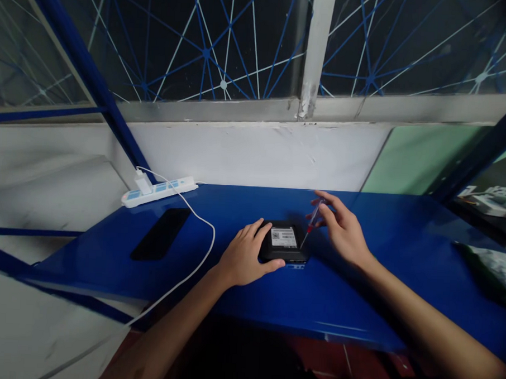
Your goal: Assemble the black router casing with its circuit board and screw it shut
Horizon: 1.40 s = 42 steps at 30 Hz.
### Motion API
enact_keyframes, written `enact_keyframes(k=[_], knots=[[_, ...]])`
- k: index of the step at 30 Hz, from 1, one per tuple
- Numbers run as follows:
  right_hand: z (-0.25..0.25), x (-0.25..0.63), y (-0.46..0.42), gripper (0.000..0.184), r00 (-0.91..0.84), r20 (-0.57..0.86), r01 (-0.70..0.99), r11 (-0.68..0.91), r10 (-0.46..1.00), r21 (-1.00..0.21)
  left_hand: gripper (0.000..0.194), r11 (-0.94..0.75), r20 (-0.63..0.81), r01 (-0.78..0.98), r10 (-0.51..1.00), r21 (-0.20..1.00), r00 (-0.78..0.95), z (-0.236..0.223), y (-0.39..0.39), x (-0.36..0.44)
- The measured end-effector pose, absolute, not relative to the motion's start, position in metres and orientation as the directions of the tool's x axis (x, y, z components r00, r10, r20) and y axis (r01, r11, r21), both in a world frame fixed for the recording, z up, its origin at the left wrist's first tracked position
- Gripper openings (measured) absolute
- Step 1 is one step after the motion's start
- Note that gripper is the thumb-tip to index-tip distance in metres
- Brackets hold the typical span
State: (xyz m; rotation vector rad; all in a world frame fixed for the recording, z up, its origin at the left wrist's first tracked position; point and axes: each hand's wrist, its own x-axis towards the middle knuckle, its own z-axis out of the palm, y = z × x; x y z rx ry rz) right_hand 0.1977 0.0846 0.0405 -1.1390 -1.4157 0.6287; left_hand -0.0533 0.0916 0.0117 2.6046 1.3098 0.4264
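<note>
A small black electronic box (267, 247) with a white printed label (283, 237) lies flat on the blue table. My left hand (244, 253) grips its left side, fingers over the far edge and thumb along the near edge. Between the fingertips of my right hand (344, 227) is a screwdriver (316, 216) with a clear purplish handle and a red collar. It is tilted, its thin shaft reaching down to the box's right side near the label. Whether the tip sits in a screw is too small to tell.
A black smartphone (161, 233) lies left on the blue table (248, 306). Behind it stands a white power strip (160, 191) with a plugged-in charger (143, 181); its white cable (209, 226) runs across the table. A shiny bag (495, 267) rests at the right edge.
</note>
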Motion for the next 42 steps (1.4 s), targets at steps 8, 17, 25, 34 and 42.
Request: enact_keyframes(k=[8, 17, 25, 34, 42], knots=[[0.0378, 0.2001, 0.0857, 0.045, 0.103, 0.379, 0.206, 0.353, 0.920, -0.913, 0.095, -0.586, 0.149, 0.751, 0.808, 0.306, 0.570, 0.0128, 0.0909, -0.0524], [0.0358, 0.2017, 0.0882, 0.051, 0.095, 0.480, 0.319, 0.431, 0.872, -0.844, 0.096, -0.593, 0.158, 0.739, 0.802, 0.320, 0.576, 0.0124, 0.0908, -0.0535], [0.0390, 0.2016, 0.0875, 0.042, 0.125, 0.422, 0.222, 0.389, 0.898, -0.894, 0.096, -0.584, 0.143, 0.746, 0.808, 0.321, 0.571, 0.0141, 0.0907, -0.0534], [0.0408, 0.2047, 0.0885, 0.038, 0.144, 0.470, 0.339, 0.403, 0.871, -0.850, 0.098, -0.589, 0.147, 0.725, 0.802, 0.357, 0.579, 0.0152, 0.0903, -0.0541], [0.0361, 0.2055, 0.0889, 0.043, 0.105, 0.394, 0.273, 0.355, 0.913, -0.894, 0.090, -0.623, 0.171, 0.679, 0.773, 0.388, 0.611, 0.0169, 0.0886, -0.0559]])
